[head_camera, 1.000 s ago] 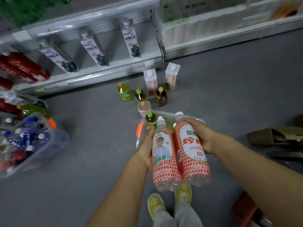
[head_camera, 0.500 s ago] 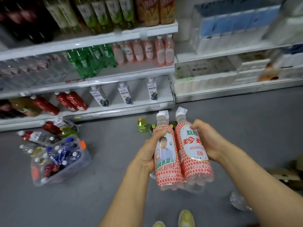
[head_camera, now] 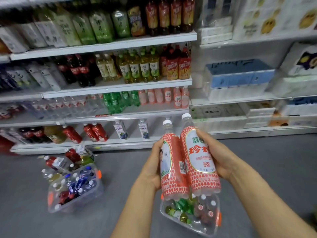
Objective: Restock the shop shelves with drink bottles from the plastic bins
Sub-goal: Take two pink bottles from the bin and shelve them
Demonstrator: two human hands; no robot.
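The left hand (head_camera: pixel 151 167) is curled round a white-capped drink bottle (head_camera: pixel 173 167) with a red-patterned label. The right hand (head_camera: pixel 216 157) grips a matching second bottle (head_camera: pixel 199 162); the two touch side by side, caps up, held in front of the stocked shop shelves (head_camera: pixel 120 85). A clear plastic bin (head_camera: pixel 202 225) holding bottles lies on the grey floor (head_camera: pixel 120 169) under the held pair, and a second bin (head_camera: pixel 85 198) of bottles stands well to the left, near the bottom shelf.
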